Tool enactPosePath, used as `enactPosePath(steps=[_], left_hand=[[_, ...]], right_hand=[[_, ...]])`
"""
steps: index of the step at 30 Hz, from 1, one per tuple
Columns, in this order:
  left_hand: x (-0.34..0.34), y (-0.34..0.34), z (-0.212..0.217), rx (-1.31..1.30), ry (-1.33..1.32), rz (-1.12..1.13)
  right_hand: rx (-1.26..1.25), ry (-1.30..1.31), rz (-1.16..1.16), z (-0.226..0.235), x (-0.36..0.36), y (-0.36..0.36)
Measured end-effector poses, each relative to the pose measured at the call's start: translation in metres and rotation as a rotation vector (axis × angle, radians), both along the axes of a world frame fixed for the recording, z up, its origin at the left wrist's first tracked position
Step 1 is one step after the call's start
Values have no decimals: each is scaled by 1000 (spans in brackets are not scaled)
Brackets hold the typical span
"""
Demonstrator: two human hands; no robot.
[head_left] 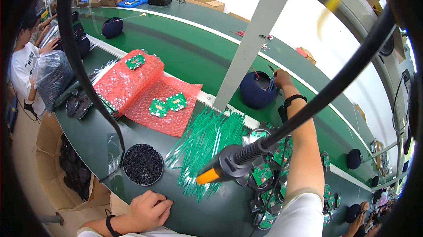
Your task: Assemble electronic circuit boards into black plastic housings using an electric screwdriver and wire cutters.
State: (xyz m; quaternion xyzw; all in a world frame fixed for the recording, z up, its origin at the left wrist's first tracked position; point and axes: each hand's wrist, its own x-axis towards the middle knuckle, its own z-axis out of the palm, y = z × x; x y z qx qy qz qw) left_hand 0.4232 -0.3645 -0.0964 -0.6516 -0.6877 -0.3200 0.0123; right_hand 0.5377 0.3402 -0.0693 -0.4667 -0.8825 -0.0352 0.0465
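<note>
On the green conveyor belt, a navy round shell (255,91) stands with its open top facing up and thin wires in it. My right hand (283,78) reaches out to its far right rim, fingers pinched together; a small dark tip shows at them, too small to name. My left hand (150,208) rests at the near bench edge with curled fingers, and nothing shows in it. Just beyond that hand is a round dish of small black pieces (143,164). A heap of green strips (207,149) lies between my arms, beside round black parts with green circuit boards (263,174).
A black cabled tool with an orange part (209,176) hangs in front. Red bubble wrap (147,113) carries several green boards. A grey post (260,34) rises beside the belt. Another navy shell (113,27) sits farther left, near a co-worker (24,65). A carton (48,166) stands below the bench.
</note>
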Motion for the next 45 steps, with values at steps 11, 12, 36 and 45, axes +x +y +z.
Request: enactPosePath(steps=[11,12,36,45], left_hand=[[-2,0,3,22,-43,-24],[-3,1,3,46,-50,-51],[0,-15,-14,201,-60,0],[-2,-17,-20,277,-67,-19]], right_hand=[[19,-243,-171,0,34,6],[33,-89,-221,15,59,6],[19,34,557,21,-28,-378],[227,54,541,2,-36,-387]])
